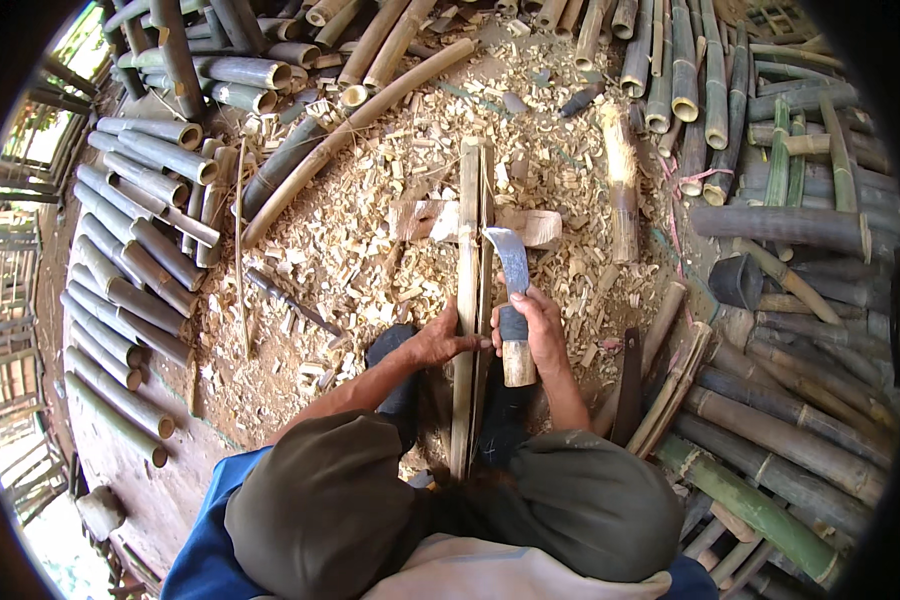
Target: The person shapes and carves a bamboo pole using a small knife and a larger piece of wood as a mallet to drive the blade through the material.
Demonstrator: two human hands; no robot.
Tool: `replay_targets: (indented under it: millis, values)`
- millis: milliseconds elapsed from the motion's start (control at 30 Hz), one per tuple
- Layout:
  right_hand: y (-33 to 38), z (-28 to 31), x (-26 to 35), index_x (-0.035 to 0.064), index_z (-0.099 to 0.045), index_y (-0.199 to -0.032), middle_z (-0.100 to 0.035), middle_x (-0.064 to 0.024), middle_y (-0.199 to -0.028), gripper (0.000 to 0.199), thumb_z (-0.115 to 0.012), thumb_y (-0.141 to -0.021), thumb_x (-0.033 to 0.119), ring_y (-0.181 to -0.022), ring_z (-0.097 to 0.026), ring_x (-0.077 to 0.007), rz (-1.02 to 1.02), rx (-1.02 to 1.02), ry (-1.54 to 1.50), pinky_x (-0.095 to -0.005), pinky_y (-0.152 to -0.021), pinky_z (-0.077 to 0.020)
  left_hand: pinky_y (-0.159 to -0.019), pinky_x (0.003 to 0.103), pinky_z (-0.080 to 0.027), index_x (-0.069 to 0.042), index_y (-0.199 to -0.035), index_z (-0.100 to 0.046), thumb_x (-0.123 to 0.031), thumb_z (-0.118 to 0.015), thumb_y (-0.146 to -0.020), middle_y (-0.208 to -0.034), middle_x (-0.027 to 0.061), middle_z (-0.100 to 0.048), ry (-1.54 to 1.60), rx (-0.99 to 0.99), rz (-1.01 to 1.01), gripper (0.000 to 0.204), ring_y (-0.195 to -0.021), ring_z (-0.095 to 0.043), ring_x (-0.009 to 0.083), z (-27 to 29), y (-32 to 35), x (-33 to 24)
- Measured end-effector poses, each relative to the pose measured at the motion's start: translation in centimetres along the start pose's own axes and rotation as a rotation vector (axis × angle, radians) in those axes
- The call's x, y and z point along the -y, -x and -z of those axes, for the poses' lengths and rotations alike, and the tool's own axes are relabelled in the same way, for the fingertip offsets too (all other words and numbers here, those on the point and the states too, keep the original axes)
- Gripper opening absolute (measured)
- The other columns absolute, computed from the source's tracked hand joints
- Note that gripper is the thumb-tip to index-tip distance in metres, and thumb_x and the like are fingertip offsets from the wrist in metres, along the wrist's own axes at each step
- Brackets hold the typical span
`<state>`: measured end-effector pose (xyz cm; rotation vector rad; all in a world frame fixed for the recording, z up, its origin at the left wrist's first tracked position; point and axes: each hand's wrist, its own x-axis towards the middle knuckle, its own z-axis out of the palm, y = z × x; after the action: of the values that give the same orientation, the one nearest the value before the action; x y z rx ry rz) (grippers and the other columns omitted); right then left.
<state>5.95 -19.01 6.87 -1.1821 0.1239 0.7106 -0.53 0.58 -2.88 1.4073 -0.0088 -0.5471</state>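
Note:
A long split bamboo pole (468,230) runs straight away from me between my knees. My left hand (432,342) grips the pole at its near part, fingers wrapped over its left side. My right hand (536,325) is shut on the wooden handle of a broad curved chopping knife (511,262), whose blade points away from me along the right edge of the pole. The pole's far part rests across a flat wooden block (530,226).
Wood chips and shavings cover the ground ahead. Cut grey bamboo sections (130,260) lie stacked at the left, long green and grey bamboo poles (790,440) at the right and back. A short frayed log (622,180) and a dark blade (630,385) lie right of me.

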Motion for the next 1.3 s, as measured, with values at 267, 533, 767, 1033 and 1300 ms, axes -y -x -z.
replay_targets:
  millis: [267,533,767,1033,1300]
  values:
    - [-10.3,-0.7,6.3,-0.0008,-0.055,-0.138,-0.069,-0.0115,-0.075,0.044,-0.052,-0.101,0.024,-0.053,-0.066,-0.0186,0.023,0.012,0.143,-0.0321,-0.045,-0.0574,-0.116,0.041,-0.037,-0.001,-0.160,-0.011,-0.037,-0.084,-0.086,-0.149,0.0205,-0.046,-0.146,-0.023,-0.018,0.110,-0.138,-0.043,0.0275,-0.2,-0.1,-1.0]
    - [-7.3,-1.2,8.6,-0.0031,-0.053,-0.136,-0.068,-0.0142,-0.081,0.047,-0.060,-0.099,0.026,-0.060,-0.068,-0.0193,0.039,-0.053,0.319,-0.0316,-0.051,-0.0604,-0.112,0.041,-0.042,-0.003,-0.153,-0.028,-0.018,-0.086,-0.084,-0.138,0.0129,-0.056,-0.023,-0.077,-0.055,0.091,-0.128,-0.053,0.0234,-0.6,-0.2,0.8]
    - [0.9,-1.0,2.7,-0.0028,-0.050,-0.142,-0.066,-0.0119,-0.078,0.049,-0.058,-0.097,0.014,-0.055,-0.065,-0.0197,-0.007,-0.129,0.208,-0.0326,-0.046,-0.0555,-0.100,0.039,-0.052,0.000,-0.143,-0.041,-0.038,-0.093,-0.074,-0.120,0.0117,-0.067,-0.310,-0.166,0.172,0.094,-0.111,-0.066,0.0219,-0.9,-0.4,0.2]
    - [1.2,-1.8,3.2,0.0009,-0.050,-0.144,-0.066,-0.0113,-0.078,0.050,-0.057,-0.096,0.015,-0.055,-0.065,-0.0198,-0.099,-0.111,0.124,-0.0345,-0.047,-0.0547,-0.093,0.044,-0.054,0.005,-0.135,-0.044,-0.053,-0.088,-0.070,-0.112,0.0275,-0.070,-0.558,-0.262,0.319,0.097,-0.108,-0.069,0.0379,-2.0,0.1,-2.6]
    - [-0.3,-1.8,3.9,-0.0023,-0.057,-0.127,-0.065,-0.0123,-0.075,0.038,-0.061,-0.094,0.016,-0.052,-0.063,-0.0213,-0.133,-0.138,0.094,-0.0337,-0.047,-0.0540,-0.082,0.050,-0.057,0.007,-0.119,-0.042,-0.065,-0.079,-0.072,-0.092,0.0332,-0.070,-0.659,-0.363,0.329,0.094,-0.090,-0.072,0.0465,-3.2,0.4,-3.1]
